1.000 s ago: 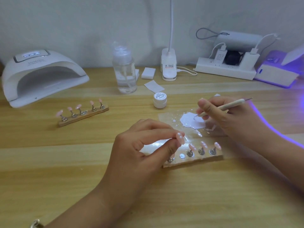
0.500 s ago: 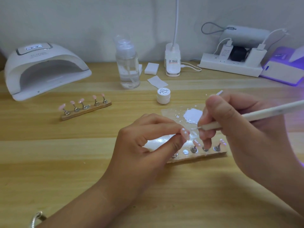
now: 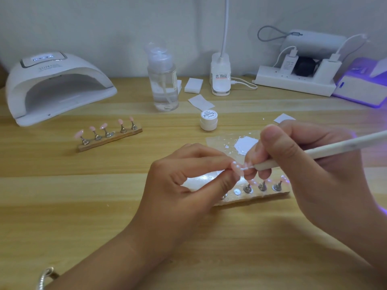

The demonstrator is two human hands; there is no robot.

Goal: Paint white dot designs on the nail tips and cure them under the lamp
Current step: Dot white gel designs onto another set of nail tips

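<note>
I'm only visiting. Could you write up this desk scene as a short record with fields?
Left hand: pinches a pink nail tip between thumb and forefinger
Right hand: grips a white dotting pen, its point at the nail tip
Paint: white puddle on a clear sheet behind the hands
Near holder: wooden strip below the hands, one spot without a stand
Far holder: five pink tips on stands
Curing lamp: far left, display lit
Jar: small, white, lid on

Left hand [image 3: 184, 185] pinches nail tip [image 3: 236, 166]; right hand [image 3: 314, 164] holds dotting pen [image 3: 326, 150] against it.
</note>
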